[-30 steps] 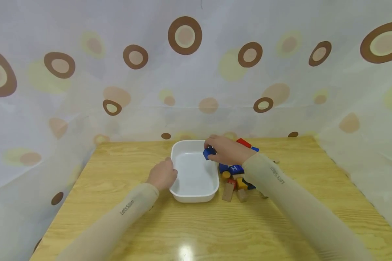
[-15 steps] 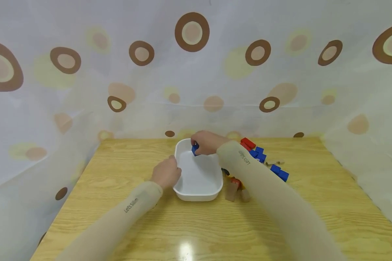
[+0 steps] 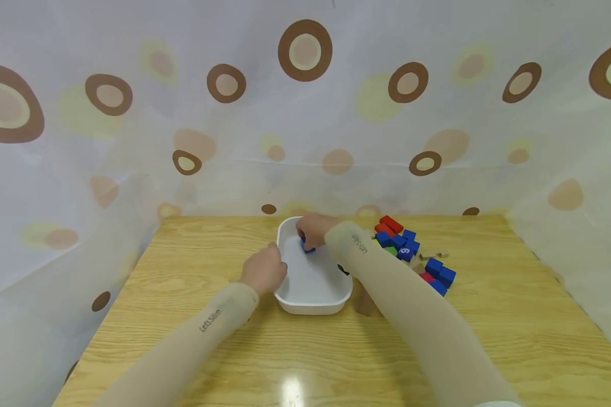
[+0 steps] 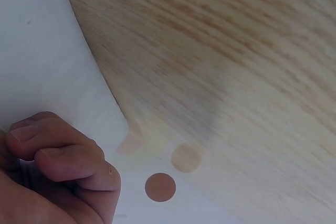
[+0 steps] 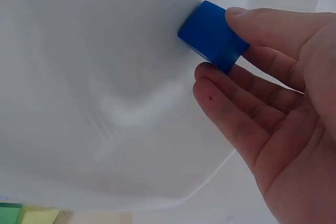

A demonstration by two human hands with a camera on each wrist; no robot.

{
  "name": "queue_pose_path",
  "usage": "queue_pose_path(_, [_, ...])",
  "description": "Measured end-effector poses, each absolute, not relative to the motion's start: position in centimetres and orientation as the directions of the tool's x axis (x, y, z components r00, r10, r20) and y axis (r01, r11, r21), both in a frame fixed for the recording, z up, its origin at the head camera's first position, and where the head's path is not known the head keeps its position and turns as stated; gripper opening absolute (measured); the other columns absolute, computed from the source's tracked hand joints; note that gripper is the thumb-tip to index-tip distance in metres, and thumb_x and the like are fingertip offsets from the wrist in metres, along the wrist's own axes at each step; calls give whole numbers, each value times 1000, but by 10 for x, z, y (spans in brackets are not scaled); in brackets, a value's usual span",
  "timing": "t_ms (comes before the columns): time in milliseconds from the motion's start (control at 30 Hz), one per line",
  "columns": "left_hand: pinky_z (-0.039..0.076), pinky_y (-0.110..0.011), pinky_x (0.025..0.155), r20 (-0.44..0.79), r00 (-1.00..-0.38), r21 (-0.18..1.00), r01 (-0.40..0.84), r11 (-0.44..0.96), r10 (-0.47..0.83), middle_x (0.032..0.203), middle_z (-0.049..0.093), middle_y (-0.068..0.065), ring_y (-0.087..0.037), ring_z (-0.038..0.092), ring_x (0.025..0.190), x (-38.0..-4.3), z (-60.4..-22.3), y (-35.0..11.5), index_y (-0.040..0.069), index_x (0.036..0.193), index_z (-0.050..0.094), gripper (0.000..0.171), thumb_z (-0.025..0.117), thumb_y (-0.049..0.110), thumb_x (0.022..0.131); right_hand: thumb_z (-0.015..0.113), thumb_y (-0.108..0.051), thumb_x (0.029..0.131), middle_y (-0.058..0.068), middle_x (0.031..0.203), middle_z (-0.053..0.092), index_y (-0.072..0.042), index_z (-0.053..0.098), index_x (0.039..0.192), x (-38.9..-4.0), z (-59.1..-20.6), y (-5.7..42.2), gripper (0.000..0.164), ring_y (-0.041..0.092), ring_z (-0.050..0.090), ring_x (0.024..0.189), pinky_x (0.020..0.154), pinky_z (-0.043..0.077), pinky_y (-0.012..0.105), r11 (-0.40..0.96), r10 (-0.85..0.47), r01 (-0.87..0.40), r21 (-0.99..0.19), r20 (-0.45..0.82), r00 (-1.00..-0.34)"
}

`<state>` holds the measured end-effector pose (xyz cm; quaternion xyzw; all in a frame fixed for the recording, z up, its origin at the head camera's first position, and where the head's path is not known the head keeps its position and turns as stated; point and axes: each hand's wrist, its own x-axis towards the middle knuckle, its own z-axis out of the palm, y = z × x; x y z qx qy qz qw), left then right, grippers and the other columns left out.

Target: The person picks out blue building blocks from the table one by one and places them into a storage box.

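Note:
In the head view, a white plastic tray [image 3: 313,309] stands on the wooden table. My left hand [image 3: 265,269] grips its left rim; the left wrist view shows curled fingers [image 4: 71,162] against the white side. My right hand [image 3: 315,229] is inside the tray near the far end, pinching a blue block [image 5: 212,32] between thumb and fingertips. The right wrist view has this block low over the tray's white floor, close to its surface. Right of the tray lies a pile of toy blocks [image 3: 407,249], partly hidden by my right forearm.
Beside the tray, red blocks [image 3: 391,224] lie at the back of the pile and blue blocks [image 3: 440,273] at its right. A flat wooden block [image 3: 365,303] shows near the tray's front right corner. A dotted white curtain [image 3: 336,113] hangs behind the table [image 3: 209,243].
My right hand has carried the blue block leftward from above the tray's right rim and down into the tray. My left hand stays at the left rim. The view has shifted slightly.

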<state>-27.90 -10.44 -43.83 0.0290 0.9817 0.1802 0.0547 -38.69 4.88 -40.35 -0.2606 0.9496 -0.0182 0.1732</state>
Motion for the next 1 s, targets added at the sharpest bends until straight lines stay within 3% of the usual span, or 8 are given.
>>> queue_pose_path(300, [57, -38, 69, -81, -994, 350, 37, 936, 70, 97, 66, -13, -23, 65, 80, -277, -439, -104, -7, 128, 53, 42, 58, 23, 98, 77, -23, 89, 1, 110, 66, -12, 66, 122, -378, -399, 51, 36, 17, 60, 94, 85, 52, 31, 848, -523, -517, -116, -330, -786])
queue_pose_path(567, [57, -38, 74, -90, -994, 364, 24, 931, 61, 99, 65, -13, -23, 63, 82, -277, -437, -104, -6, 131, 52, 44, 58, 24, 99, 71, -27, 94, 4, 122, 66, -17, 67, 124, -355, -366, 83, 32, 21, 59, 109, 102, 50, 38, 823, -568, -548, -147, -188, -802])
queue_pose_path(733, [57, -39, 77, -112, -993, 368, 2, 930, 47, 102, 66, -14, -24, 63, 83, -277, -436, -103, -6, 135, 49, 47, 58, 24, 100, 69, -25, 96, 4, 124, 67, -18, 68, 123, -331, -351, 112, 28, 21, 61, 107, 96, 54, 37, 788, -606, -581, -204, -97, -789])
queue_pose_path(1000, [58, -40, 80, -113, -992, 362, 4, 932, 48, 104, 67, -15, -24, 64, 85, -276, -437, -100, -7, 136, 49, 48, 57, 24, 100, 67, -21, 96, 3, 115, 70, -15, 71, 120, -302, -351, 158, 25, 13, 61, 86, 79, 56, 31, 747, -643, -630, -212, 14, -766])
